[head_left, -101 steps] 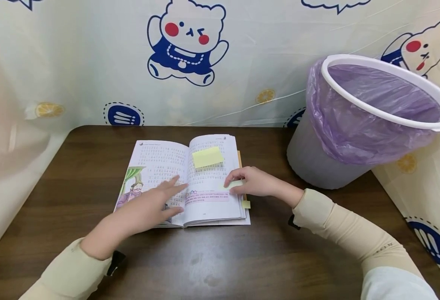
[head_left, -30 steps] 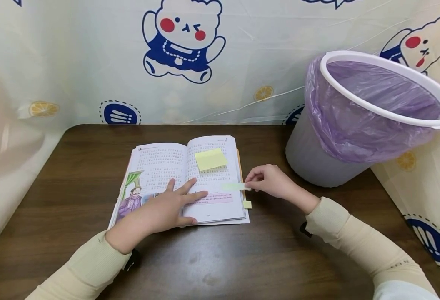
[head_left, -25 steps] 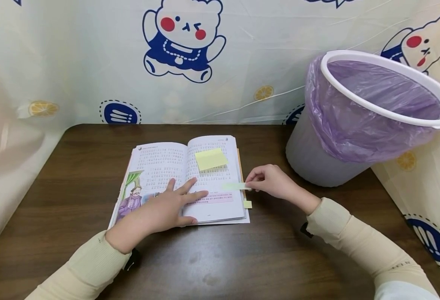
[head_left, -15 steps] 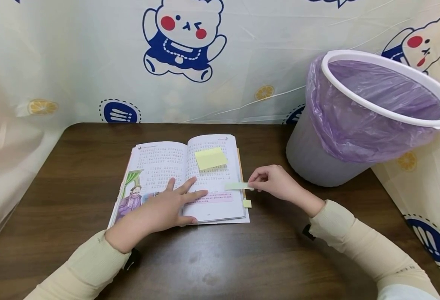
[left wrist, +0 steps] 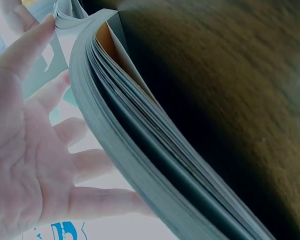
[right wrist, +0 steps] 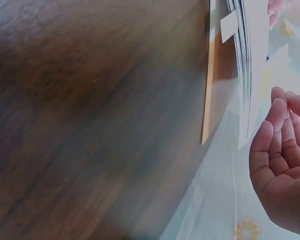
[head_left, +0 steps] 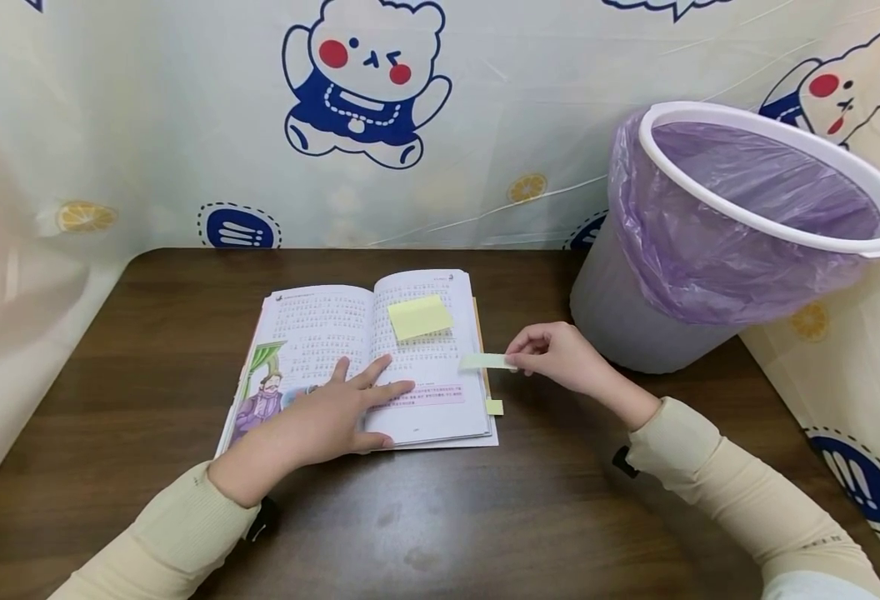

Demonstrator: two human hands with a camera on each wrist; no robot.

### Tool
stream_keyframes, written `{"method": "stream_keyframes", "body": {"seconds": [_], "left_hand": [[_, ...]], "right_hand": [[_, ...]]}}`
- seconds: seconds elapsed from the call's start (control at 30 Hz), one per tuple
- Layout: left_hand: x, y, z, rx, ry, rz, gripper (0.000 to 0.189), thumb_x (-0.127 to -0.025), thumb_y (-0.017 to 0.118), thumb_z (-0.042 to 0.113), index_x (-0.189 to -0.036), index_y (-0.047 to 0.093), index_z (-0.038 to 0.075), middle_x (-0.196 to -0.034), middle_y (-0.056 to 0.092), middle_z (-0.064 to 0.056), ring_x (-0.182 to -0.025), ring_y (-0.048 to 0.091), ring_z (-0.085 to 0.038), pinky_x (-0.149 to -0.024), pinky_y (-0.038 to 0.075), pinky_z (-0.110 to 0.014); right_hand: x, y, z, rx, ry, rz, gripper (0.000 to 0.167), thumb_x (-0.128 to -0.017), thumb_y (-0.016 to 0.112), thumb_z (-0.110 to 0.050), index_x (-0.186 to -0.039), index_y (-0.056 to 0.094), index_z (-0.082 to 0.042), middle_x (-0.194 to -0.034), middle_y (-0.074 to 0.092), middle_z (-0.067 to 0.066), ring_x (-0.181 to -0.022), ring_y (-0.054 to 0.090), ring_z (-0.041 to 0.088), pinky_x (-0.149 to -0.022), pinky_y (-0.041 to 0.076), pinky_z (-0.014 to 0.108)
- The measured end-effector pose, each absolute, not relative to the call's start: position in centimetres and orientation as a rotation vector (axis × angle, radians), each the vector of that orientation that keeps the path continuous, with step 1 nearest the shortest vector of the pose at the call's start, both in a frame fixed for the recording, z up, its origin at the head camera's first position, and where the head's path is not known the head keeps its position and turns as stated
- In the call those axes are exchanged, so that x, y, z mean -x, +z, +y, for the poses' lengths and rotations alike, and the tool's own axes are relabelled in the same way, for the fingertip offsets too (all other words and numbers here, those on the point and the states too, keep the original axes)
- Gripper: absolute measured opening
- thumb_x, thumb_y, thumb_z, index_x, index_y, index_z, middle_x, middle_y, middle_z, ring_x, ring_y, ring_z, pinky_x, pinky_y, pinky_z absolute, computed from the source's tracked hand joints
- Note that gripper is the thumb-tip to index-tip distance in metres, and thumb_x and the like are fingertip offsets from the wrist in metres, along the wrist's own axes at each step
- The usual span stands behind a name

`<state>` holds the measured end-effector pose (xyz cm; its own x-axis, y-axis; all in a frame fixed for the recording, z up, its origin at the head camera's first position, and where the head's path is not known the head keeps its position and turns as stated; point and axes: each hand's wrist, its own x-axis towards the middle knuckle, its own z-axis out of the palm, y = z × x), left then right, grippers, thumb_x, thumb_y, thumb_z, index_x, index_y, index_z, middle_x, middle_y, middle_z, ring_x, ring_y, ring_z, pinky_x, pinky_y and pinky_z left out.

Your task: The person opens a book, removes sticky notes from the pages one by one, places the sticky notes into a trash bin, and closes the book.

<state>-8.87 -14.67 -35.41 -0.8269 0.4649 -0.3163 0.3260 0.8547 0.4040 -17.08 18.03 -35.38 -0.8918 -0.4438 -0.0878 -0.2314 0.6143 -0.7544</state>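
Note:
An open book [head_left: 425,421] lies on the dark wooden table. Across its lower middle my left hand [head_left: 320,423] rests with fingers spread, pressing the pages; the left wrist view shows that hand [left wrist: 45,145] beside the thick page edges. Between thumb and fingertips, my right hand [head_left: 560,360] pinches one end of a pale green sticky strip [head_left: 483,362]. The strip's other end reaches over the right page. A yellow sticky note [head_left: 421,318] is on the upper right page. In the right wrist view, the right hand [right wrist: 285,155] has its fingers curled beside the book.
A small yellow tab [head_left: 494,407] sticks out from the book's right edge. At the back right stands a grey waste bin [head_left: 627,308] with a white rim and purple liner. A printed cloth [head_left: 500,108] hangs behind the table [head_left: 425,517].
My right hand moved from over the right page to beyond its edge, drawing the green strip right and slightly up. The left hand came down onto the book and has since stayed there.

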Motion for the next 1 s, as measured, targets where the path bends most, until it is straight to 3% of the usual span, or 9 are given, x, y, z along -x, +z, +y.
{"method": "stream_keyframes", "body": {"seconds": [0.4,0.7,1.0], "left_hand": [[9.1,-35.7,-14.8,-0.598,0.476,2.614,0.074,-0.092,0.075,0.048,-0.157,0.044,0.033,-0.17,0.019,-0.009,-0.144,0.016,-0.064,-0.081,0.033,-0.088],[9.2,-35.7,-15.0,-0.598,0.485,2.609,0.075,-0.091,0.076,0.047,-0.157,0.044,0.034,-0.17,0.018,-0.009,-0.145,0.015,-0.063,-0.082,0.034,-0.088],[9.0,-35.6,-14.9,-0.592,0.486,2.61,0.074,-0.091,0.076,0.047,-0.157,0.044,0.034,-0.17,0.018,-0.009,-0.144,0.015,-0.063,-0.082,0.032,-0.089]], "right_hand": [[17.0,-33.6,18.1,0.551,-1.153,2.637,0.005,-0.093,0.076,-0.009,-0.094,0.078,-0.004,-0.08,0.071,0.011,-0.068,0.058,0.021,-0.056,0.043,0.028],[16.9,-31.9,18.6,0.579,-1.142,2.687,0.006,-0.093,0.077,-0.009,-0.096,0.078,-0.004,-0.078,0.071,0.009,-0.069,0.062,0.028,-0.057,0.046,0.029],[16.8,-29.6,19.3,0.658,-1.121,2.769,0.004,-0.092,0.077,-0.009,-0.094,0.078,-0.005,-0.075,0.07,0.001,-0.067,0.062,0.021,-0.058,0.048,0.028]]}}
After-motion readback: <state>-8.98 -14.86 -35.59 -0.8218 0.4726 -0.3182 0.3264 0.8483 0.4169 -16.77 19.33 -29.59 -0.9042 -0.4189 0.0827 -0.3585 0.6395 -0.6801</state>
